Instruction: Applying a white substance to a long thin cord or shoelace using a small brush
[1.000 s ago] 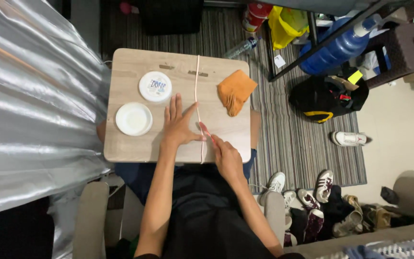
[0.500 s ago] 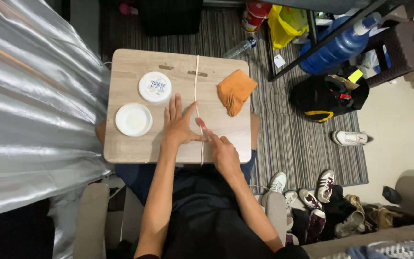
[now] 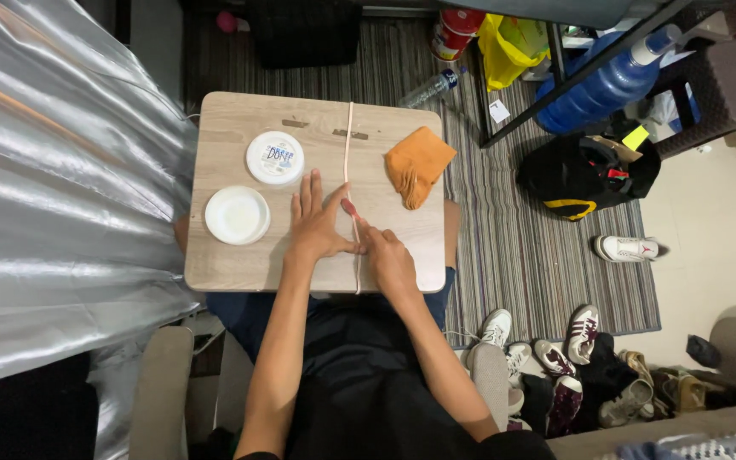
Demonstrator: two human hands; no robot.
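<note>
Room: small and crowded, with a striped rug (image 3: 547, 255) on the floor and shiny silver cloth (image 3: 53, 187) on the left.
Table: a small wooden table (image 3: 223, 268) stood over the person's lap.
Stick: a long thin pale stick (image 3: 348, 145) lay on the table, running from the far edge to the near edge, close to the middle.
Left hand: the left hand (image 3: 317, 226) lay flat on the table with its fingers spread wide. It sat just left of the stick, and its thumb reached to the stick. It gripped nothing.
Right hand: the right hand (image 3: 389, 260) was half curled, just right of the stick. Its pointing finger reached out to a small red thing (image 3: 349, 208) at the stick. I could not tell if the hand pinched it or only touched it.
Lid: a round white lid with blue marks (image 3: 275, 158) sat on the far left part of the table.
Dish: a plain white round dish (image 3: 237, 215) sat nearer, left of the left hand.
Cloth: an orange cloth (image 3: 417, 164) lay crumpled on the right part of the table, apart from both hands.
Floor things: a black bag (image 3: 585, 175), a big blue water jug (image 3: 606, 85) and many shoes (image 3: 568, 358) lay on the right.
</note>
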